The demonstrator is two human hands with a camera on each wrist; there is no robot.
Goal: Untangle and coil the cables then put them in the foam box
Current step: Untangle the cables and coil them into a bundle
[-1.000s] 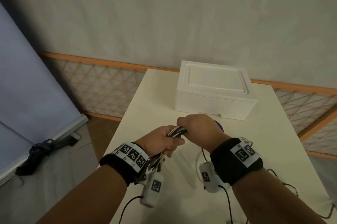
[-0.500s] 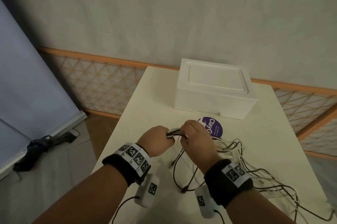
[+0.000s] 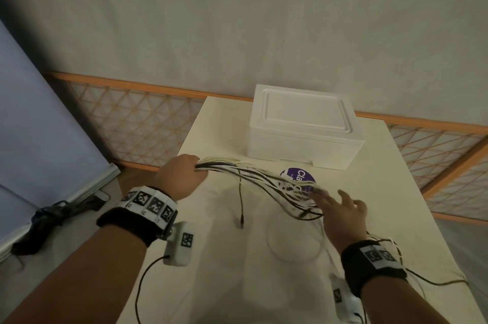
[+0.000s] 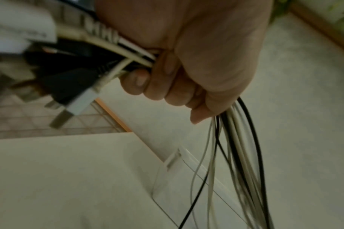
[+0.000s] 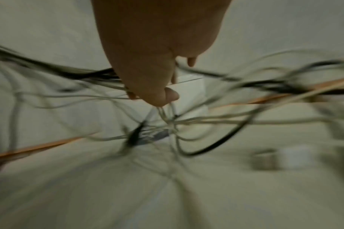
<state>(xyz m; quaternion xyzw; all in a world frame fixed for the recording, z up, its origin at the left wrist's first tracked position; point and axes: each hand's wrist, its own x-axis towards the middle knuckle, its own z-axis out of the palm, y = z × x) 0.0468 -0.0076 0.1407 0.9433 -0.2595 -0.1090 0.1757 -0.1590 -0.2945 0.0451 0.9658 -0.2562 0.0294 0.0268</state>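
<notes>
untangling | my left hand [image 3: 182,178] fists cables [image 3: 253,174]; right hand [image 3: 340,211] spread, combing | rake slow, don't yank knots

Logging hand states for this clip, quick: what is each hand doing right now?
Left hand: closed, gripping the cables near their plug ends.
Right hand: open, fingers spread among the loose cables, gripping none.

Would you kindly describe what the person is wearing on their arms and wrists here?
Both forearms are bare, with no sleeves. Each wrist carries a black wristband topped by a white strip of square black-and-white markers. Under the left wrist hangs a small white camera unit bearing another marker, with a thin black cable trailing from it. The right wristband has a similar white unit below it.
</notes>
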